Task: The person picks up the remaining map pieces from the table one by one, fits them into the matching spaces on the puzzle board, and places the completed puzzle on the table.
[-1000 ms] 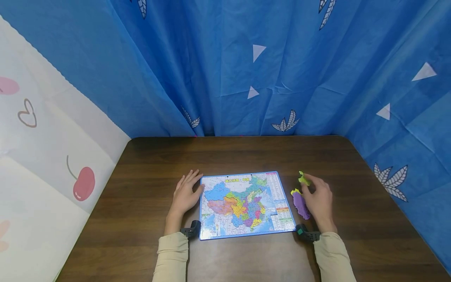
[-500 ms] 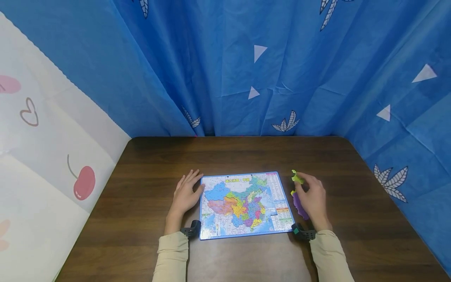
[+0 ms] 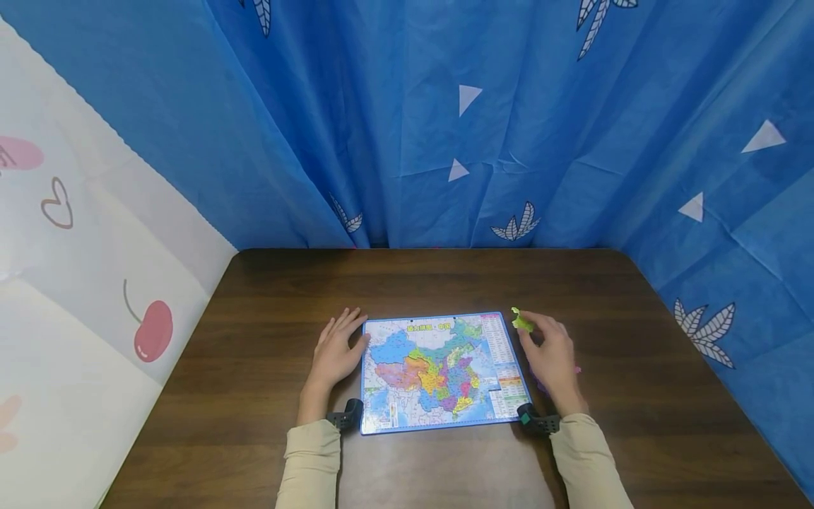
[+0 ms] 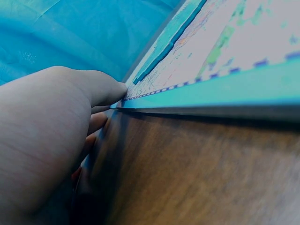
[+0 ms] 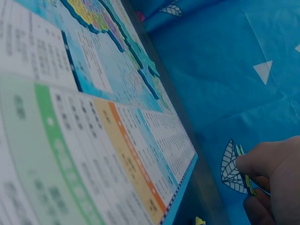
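A map puzzle board [image 3: 505, 357] with a blue rim lies on the table, its coloured pieces forming a map of China. Beside its left edge rests my left hand [image 3: 335, 355], fingers straight and spread; in the left wrist view the thumb [image 4: 108, 89] reaches the board's corner. My right hand [image 3: 552, 359] pinches a yellow-green puzzle piece [image 3: 523, 322] between thumb and fingers, just off the board's upper right edge. Seen edge-on in the right wrist view, that thin piece [image 5: 248, 183] is partly covered by the fingers. A purple piece [image 3: 541, 387] is mostly hidden under the right hand.
A small pink edge [image 3: 578, 369] peeks out right of the right hand. The brown wooden table [image 3: 286, 283] extends around the board. Blue curtains [image 3: 407, 141] hang behind it and to the right, and a white patterned cloth [image 3: 89, 283] hangs at the left.
The right hand has moved left with the yellow-green piece, coming close to the board's upper right edge and covering most of the purple piece. The left hand has stayed put.
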Motion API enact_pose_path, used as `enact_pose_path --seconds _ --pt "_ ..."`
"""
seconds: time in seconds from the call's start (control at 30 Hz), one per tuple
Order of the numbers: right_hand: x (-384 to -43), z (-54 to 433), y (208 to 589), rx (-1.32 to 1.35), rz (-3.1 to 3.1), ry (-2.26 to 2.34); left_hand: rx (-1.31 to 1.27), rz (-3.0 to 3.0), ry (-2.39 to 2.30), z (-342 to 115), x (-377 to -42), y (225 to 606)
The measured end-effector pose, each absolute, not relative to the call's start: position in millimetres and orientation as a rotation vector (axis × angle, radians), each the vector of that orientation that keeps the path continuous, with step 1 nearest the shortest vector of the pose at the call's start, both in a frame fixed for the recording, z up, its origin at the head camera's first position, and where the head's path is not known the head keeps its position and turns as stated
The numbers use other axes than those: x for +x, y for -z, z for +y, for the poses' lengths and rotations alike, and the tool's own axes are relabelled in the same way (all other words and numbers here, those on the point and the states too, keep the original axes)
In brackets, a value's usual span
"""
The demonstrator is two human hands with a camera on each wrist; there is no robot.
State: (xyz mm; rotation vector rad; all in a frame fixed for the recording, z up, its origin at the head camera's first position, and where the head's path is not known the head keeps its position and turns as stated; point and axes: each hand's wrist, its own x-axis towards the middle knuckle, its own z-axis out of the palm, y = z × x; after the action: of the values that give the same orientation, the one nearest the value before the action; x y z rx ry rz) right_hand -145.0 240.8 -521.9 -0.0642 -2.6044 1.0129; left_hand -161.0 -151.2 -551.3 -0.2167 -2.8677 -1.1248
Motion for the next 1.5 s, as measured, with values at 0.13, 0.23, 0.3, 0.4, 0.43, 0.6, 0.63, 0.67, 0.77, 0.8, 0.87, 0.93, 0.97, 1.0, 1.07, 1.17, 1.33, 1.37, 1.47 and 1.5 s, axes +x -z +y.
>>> enact_pose_path --seconds 0.13,0.23,0.3,0.4,0.43,0.6,0.63,0.67,0.77,0.8,0.87,0.93,0.97,1.0,1.07,1.17,1.33,1.37,1.47,1.5 --pt "-146.5 236.7 523.5 -0.035 -2.611 -1.012 -0.217 -2.869 1.128 -151.3 -160.6 550.8" --pt "-147.5 233.7 524.6 -0.027 -2.627 -1.004 -0.226 -2.857 1.13 -151.5 -160.5 551.2" --pt "-148.0 231.6 524.9 -0.017 -2.638 -0.995 -0.232 -2.846 1.127 -151.6 -160.2 551.6" --pt "-148.3 229.1 525.1 0.0 -2.647 -0.985 -0.235 -2.844 1.116 -151.8 -160.2 552.6" --pt "-148.4 228.3 524.9 0.008 -2.648 -0.986 -0.234 -2.847 1.115 -151.9 -160.1 552.8" --pt "-148.7 224.1 524.4 0.049 -2.646 -1.01 -0.23 -2.86 1.11 -151.9 -159.8 552.8" --pt "-149.1 223.3 524.6 0.058 -2.647 -1.013 -0.226 -2.863 1.112 -151.9 -159.8 552.7" --pt "-149.4 222.5 525.0 0.062 -2.648 -1.017 -0.224 -2.862 1.112 -151.8 -159.8 552.6" --pt "-150.3 220.8 526.4 0.074 -2.653 -1.024 -0.223 -2.863 1.113 -151.5 -159.8 552.5" --pt "-150.6 220.3 527.0 0.078 -2.655 -1.027 -0.22 -2.866 1.117 -151.5 -159.8 552.3" --pt "-150.8 219.4 527.6 0.083 -2.659 -1.041 -0.217 -2.871 1.125 -151.5 -159.7 551.8" --pt "-151.0 218.1 527.5 0.081 -2.666 -1.056 -0.215 -2.875 1.133 -151.7 -159.6 551.2" --pt "-151.0 217.6 527.4 0.083 -2.671 -1.058 -0.213 -2.876 1.137 -151.8 -159.4 551.0" --pt "-151.2 217.0 527.3 0.078 -2.677 -1.062 -0.214 -2.873 1.141 -151.9 -159.2 550.7" --pt "-151.5 215.6 527.0 0.064 -2.692 -1.071 -0.218 -2.866 1.141 -151.9 -159.0 550.7" --pt "-152.2 213.2 527.1 0.053 -2.709 -1.08 -0.22 -2.858 1.141 -151.7 -158.7 550.7" --pt "-153.8 209.2 528.2 0.075 -2.709 -1.089 -0.209 -2.878 1.141 -151.7 -158.8 550.3" --pt "-154.2 208.8 528.4 0.085 -2.705 -1.089 -0.208 -2.881 1.141 -151.9 -158.9 550.5" --pt "-155.6 207.9 529.2 0.115 -2.689 -1.087 -0.208 -2.881 1.141 -152.2 -159.2 550.8" --pt "-156.2 207.7 529.6 0.121 -2.683 -1.091 -0.208 -2.881 1.143 -152.3 -159.1 550.8"
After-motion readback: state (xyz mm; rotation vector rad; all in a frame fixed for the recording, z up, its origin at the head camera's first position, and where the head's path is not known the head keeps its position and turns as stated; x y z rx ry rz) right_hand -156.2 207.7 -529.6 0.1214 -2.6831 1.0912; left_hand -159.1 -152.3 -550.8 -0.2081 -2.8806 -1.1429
